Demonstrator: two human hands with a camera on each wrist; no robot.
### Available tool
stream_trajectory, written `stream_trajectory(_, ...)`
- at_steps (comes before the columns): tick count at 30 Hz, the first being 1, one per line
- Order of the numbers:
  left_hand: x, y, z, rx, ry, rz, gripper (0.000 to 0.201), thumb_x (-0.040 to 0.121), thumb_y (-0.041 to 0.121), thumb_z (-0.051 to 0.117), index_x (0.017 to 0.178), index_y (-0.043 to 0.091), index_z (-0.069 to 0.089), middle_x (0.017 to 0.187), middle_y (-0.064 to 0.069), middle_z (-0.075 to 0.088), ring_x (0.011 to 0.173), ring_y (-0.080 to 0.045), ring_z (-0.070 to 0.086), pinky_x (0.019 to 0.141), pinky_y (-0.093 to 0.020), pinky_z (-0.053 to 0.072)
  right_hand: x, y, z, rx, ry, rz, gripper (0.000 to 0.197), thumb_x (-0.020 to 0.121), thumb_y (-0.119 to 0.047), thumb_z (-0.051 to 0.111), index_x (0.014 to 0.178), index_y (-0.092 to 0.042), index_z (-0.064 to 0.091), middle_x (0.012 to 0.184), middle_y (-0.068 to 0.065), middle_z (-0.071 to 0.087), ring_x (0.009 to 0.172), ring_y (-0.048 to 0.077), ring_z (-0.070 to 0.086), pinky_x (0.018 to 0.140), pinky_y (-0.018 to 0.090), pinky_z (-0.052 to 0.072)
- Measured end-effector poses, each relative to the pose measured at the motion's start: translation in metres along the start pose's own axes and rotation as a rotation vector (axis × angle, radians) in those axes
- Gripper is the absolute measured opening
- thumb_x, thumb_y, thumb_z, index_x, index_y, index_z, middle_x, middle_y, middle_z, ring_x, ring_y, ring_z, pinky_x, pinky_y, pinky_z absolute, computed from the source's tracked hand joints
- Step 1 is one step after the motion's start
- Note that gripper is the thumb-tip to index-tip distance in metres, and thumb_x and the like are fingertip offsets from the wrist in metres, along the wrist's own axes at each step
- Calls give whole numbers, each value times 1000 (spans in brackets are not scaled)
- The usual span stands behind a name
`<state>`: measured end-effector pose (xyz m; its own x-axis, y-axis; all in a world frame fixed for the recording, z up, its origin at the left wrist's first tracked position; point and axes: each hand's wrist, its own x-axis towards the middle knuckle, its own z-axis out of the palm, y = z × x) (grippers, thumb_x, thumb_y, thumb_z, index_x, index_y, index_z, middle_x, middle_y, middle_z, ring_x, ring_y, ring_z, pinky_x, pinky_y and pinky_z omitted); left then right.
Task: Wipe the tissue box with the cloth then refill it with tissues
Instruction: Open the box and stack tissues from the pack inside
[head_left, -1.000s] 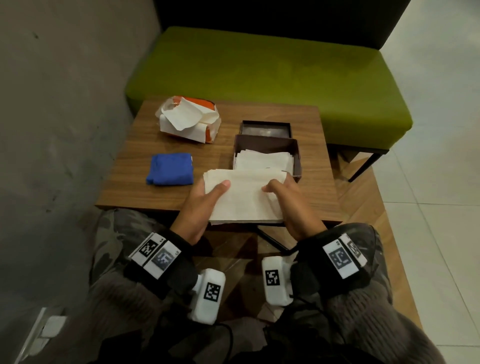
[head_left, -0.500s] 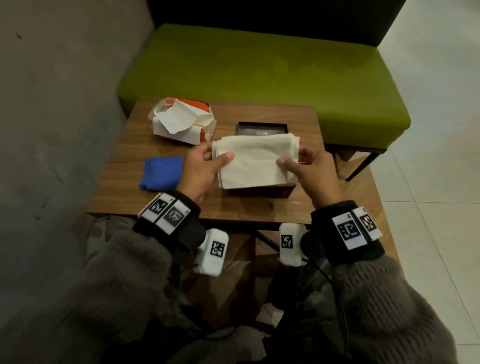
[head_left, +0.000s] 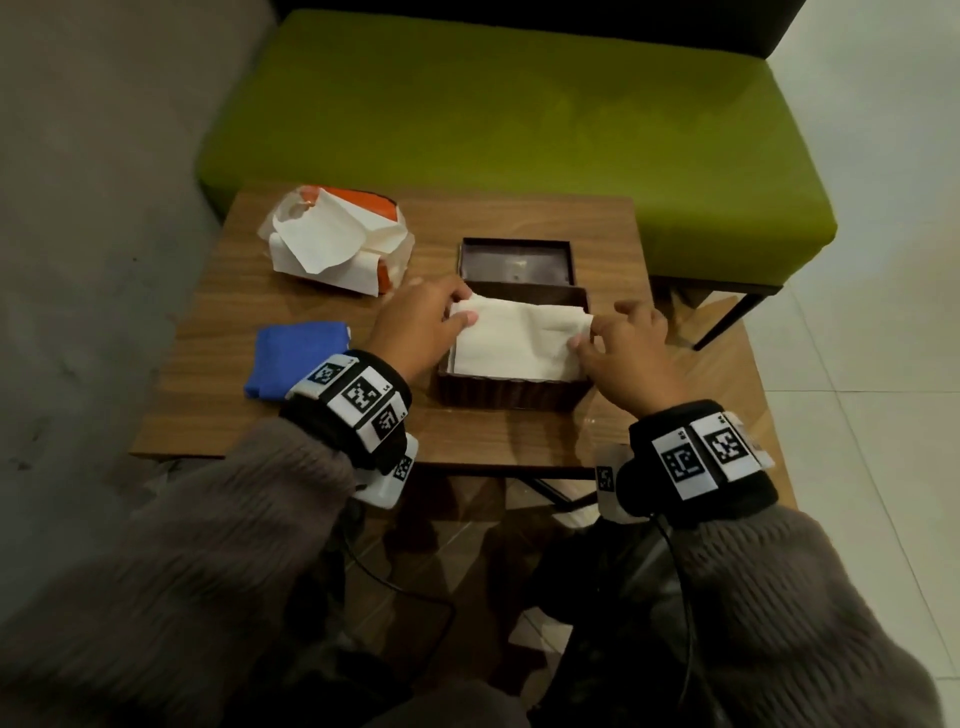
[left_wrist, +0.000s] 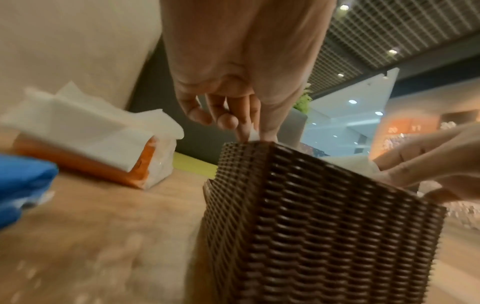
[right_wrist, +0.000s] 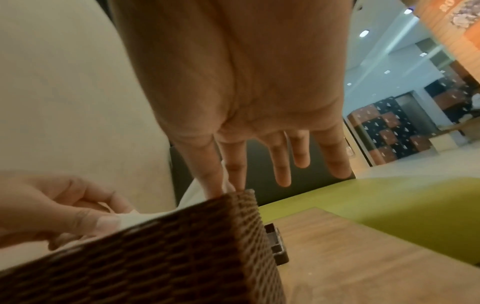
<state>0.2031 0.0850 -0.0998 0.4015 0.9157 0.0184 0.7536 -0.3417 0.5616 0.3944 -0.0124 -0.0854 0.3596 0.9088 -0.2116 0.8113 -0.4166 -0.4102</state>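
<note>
Over the woven tissue box (head_left: 511, 392), left hand (head_left: 415, 325) at nine o'clock and right hand (head_left: 626, 351) at three each pinch the tissues (head_left: 514, 340) between thumb and forefinger.

I see the dark brown woven tissue box (head_left: 511, 395) upright and open-topped at the table's near right. A white tissue stack (head_left: 517, 340) sits in it, filling the opening, top sheets a bit rumpled. Its dark lid (head_left: 517, 261) lies just behind it, inner side up. The folded blue cloth (head_left: 296, 358) lies flat to the left. The torn orange-and-white tissue pack (head_left: 337, 244) sits far left, a loose sheet sticking up.
</note>
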Motion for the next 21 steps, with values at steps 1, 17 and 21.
stream_trajectory(1,3,0,0,74,-27,29,24,88,31,61,110,21,61,99,1,62,99,-18,54,90,-40,45,3,-1,2,-65,-21,2,32,98,-28,49,114,-4,62,148,22,26,140,34,15,111,46,23)
stream_trajectory(17,-18,3,12,609,-293,226,45,99,45,26,107,27,66,124,8,61,134,-14,31,104,-51,23,-13,-27,36,-333,-196,-217,82,80,-81,28,132,-22,52,143,4,45,138,21,34,115,59,1)
stream_trajectory(21,-14,1,-3,363,-236,203,30,98,37,37,107,27,64,124,6,60,133,-13,32,107,-45,19,-12,-28,36,-381,-200,-218,81,75,-83,39,132,-27,51,145,1,44,138,20,34,113,63,0)
